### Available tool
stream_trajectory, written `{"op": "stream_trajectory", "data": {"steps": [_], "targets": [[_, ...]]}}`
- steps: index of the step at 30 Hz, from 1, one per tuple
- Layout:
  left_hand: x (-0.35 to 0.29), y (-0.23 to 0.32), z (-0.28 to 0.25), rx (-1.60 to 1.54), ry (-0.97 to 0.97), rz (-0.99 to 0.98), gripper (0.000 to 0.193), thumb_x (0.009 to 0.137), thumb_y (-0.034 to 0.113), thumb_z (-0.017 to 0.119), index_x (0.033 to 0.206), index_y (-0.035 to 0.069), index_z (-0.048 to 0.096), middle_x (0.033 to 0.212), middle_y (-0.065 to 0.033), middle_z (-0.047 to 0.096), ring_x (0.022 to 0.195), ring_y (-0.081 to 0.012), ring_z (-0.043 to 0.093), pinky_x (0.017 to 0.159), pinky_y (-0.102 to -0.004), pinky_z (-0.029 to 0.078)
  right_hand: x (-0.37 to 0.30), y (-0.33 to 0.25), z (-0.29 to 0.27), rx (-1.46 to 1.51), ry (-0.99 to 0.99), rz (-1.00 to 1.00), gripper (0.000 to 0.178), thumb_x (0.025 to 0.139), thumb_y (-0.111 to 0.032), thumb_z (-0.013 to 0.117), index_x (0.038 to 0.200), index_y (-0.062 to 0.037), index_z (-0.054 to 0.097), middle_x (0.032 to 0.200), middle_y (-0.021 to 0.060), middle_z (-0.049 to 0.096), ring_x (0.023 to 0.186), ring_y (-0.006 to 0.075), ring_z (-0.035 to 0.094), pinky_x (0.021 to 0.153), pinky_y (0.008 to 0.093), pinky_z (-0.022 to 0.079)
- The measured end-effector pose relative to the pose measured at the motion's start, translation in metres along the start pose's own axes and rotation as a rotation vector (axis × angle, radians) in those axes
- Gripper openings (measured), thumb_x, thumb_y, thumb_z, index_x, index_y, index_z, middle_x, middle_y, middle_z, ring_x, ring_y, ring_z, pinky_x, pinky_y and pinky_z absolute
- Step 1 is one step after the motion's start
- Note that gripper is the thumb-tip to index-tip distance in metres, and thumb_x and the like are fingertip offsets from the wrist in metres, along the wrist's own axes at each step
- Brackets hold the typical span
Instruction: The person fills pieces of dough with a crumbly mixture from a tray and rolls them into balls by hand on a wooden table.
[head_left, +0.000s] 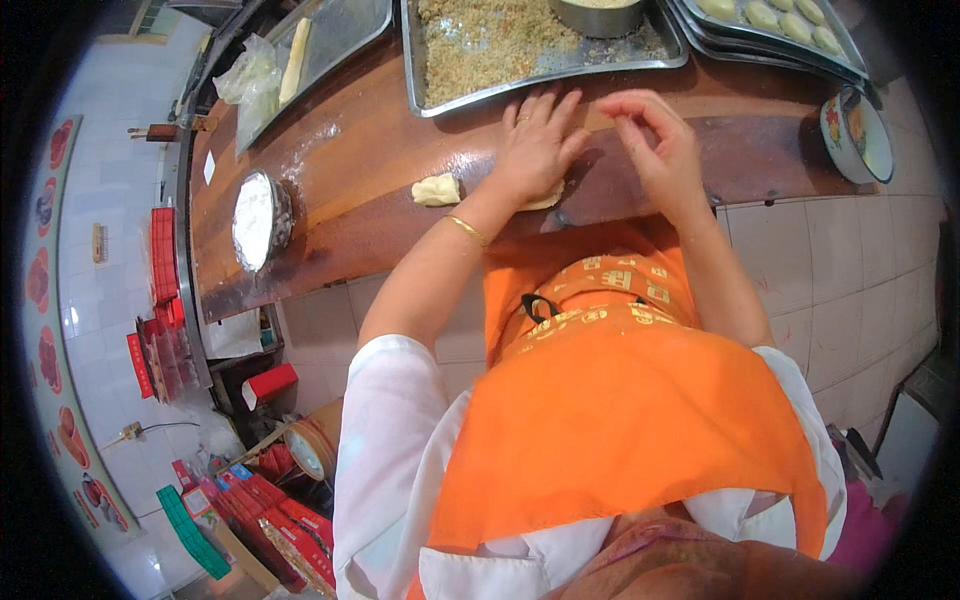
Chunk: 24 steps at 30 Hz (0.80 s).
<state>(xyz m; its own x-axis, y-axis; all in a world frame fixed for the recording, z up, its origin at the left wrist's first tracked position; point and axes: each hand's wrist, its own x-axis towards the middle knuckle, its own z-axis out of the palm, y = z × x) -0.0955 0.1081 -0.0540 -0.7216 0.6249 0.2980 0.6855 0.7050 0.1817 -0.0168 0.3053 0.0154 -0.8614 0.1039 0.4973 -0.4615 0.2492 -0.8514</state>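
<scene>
My left hand (535,145) lies flat with spread fingers on the brown wooden table (350,180). A piece of pale dough (545,202) shows from under its heel, close to the table's near edge; the rest of that piece is hidden. Left of my wrist lies a second small, folded lump of dough (436,190), touched by neither hand. My right hand (660,145) is raised to the right of the left one, its fingers bent and the thumb close to the fingertips. Whatever may be between them does not show.
Along the far side stand a metal tray (540,78) of crumbly filling with a round container (600,18), and stacked trays (850,62) of shaped dough pieces. A bowl of white flour (262,222) stands left, an enamel bowl (880,150) right. A tray (345,55) holds a dough strip (296,60).
</scene>
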Motion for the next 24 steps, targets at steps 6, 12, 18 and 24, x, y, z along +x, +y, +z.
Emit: {"op": "stream_trajectory", "data": {"steps": [6,12,18,24], "targets": [[0.023,0.017,-0.026,-0.004,-0.045,0.011,0.046,0.095,0.031,0.056,0.135,0.009,0.054,0.133,-0.0123,0.056,0.125,-0.0304,0.049,0.107,-0.0446,0.033,-0.026,0.010,-0.020,-0.033,-0.019,0.120,0.016,0.092,-0.002,0.057,0.103,-0.0019,0.070,0.099,0.0069,0.068,0.087,0.0165,0.064,0.077,0.0274,0.050],[-0.002,0.027,-0.027,0.000,0.123,0.042,0.049,0.095,0.029,0.056,0.138,0.007,0.052,0.141,-0.0143,0.051,0.136,-0.0308,0.042,0.114,-0.0441,0.027,-0.032,0.005,-0.020,-0.063,-0.017,0.098,0.015,0.091,0.000,0.057,0.100,-0.0015,0.069,0.097,0.0070,0.068,0.085,0.0161,0.063,0.074,0.0272,0.049],[-0.021,0.007,-0.020,-0.807,0.218,-0.198,0.042,0.099,0.020,0.050,0.136,0.000,0.052,0.142,-0.0211,0.052,0.137,-0.0388,0.042,0.115,-0.0453,0.031,-0.045,0.010,-0.016,-0.078,-0.066,0.119,0.014,0.091,0.001,0.056,0.097,-0.0017,0.069,0.094,0.0068,0.067,0.082,0.0158,0.062,0.070,0.0270,0.047],[-0.068,0.032,-0.045,-0.105,0.118,-0.084,0.035,0.089,0.004,0.062,0.123,-0.003,0.059,0.120,-0.0212,0.062,0.112,-0.0392,0.059,0.097,-0.0454,0.048,-0.049,0.018,-0.013,-0.081,-0.111,0.174,0.014,0.092,0.001,0.056,0.098,-0.0017,0.068,0.094,0.0066,0.067,0.081,0.0156,0.062,0.070,0.0273,0.047]]}}
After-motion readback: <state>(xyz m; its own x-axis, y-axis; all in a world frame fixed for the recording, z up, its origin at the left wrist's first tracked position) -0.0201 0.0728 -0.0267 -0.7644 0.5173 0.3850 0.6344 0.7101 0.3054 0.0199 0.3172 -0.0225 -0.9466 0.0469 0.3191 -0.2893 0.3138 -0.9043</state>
